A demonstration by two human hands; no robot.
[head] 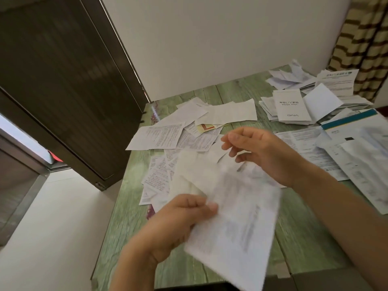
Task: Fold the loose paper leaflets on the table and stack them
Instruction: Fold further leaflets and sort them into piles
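Item: one blurred leaflet (235,217), held above the bench (304,248), long axis running from the person toward the right hand (258,154), its loosely curled fingers' hold unclear; left hand (178,223), nearer, pinched its left edge.

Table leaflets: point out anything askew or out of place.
The loose leaflets mid-table lie overlapping at odd angles, and one sheet overhangs the table's left edge. The far stack is uneven, papers splaying from under the vivo booklet. Nothing looks torn or spilled.
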